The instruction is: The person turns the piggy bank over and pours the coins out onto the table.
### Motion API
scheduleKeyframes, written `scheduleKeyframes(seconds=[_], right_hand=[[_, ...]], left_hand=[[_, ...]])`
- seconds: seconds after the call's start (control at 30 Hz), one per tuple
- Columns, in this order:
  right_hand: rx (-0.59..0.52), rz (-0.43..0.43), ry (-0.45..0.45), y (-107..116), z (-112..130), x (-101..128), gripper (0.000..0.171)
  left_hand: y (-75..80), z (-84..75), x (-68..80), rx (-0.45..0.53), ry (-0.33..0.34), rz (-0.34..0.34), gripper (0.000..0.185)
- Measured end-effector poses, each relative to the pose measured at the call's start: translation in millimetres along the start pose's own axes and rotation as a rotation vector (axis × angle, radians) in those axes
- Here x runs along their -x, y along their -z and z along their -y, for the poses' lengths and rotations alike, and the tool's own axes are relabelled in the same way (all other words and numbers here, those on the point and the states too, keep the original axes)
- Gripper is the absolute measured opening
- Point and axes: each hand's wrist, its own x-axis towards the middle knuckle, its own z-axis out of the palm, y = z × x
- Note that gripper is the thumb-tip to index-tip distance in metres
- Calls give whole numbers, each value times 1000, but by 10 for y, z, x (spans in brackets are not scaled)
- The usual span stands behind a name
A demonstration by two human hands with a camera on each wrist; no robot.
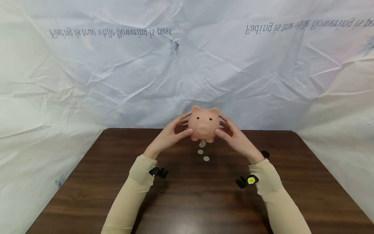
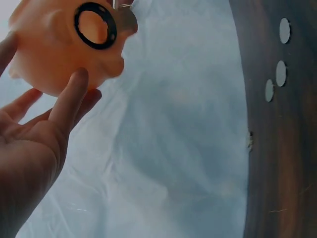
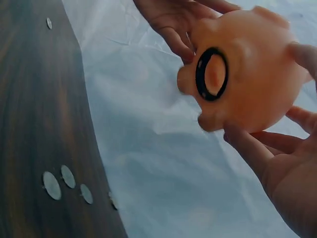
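Observation:
A pink piggy bank (image 1: 203, 125) is held up over the far part of the table, its snout facing the head camera. My left hand (image 1: 169, 134) grips one side and my right hand (image 1: 238, 139) the other, thumbs near the front and fingers spread round the body. Both wrist views look up at its underside, where a black ring (image 3: 200, 79) surrounds a round opening. Below the bank, silvery coins (image 1: 206, 158) lie on the tabletop; several show in the left wrist view, one coin (image 2: 284, 30) apart from a close pair.
The dark wood table (image 1: 193, 198) has rounded far corners. Behind it and at the sides hangs a creased white sheet (image 1: 146, 74) with printed lettering. Small black devices (image 1: 246, 181) sit at both wrists. Another coin (image 3: 49, 23) lies apart near the table edge in the right wrist view.

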Motion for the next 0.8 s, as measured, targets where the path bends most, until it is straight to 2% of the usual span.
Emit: scheduleKeyframes(seconds=[0.1,0.23,0.43,0.53,0.6,0.67,0.73,0.8], right_hand=[[-79,20,33,-24,13,4,79],[-161,30,80,-77,37,3,90],[-177,32,60,-79,-59,-29,89],[-142,10,-25,-66,-135,-46,86],[-107,-3,-118,-59,-184,-60,81],[-77,-5,-219,-63,-229,-78,74],[-80,12,-329,-84,-279,-96,72],[-84,46,-413,-116,-334,-109,82]], left_hand=[[-9,-4,-9,91,-14,33,75],[-35,-5,-2,180,8,47,85],[-84,91,-33,235,75,45,84],[-109,162,-51,179,127,14,79],[-127,208,-63,145,193,-6,73],[-148,249,-74,108,282,-10,69],[-170,288,-78,107,387,20,70],[-188,329,-73,100,480,57,75]])
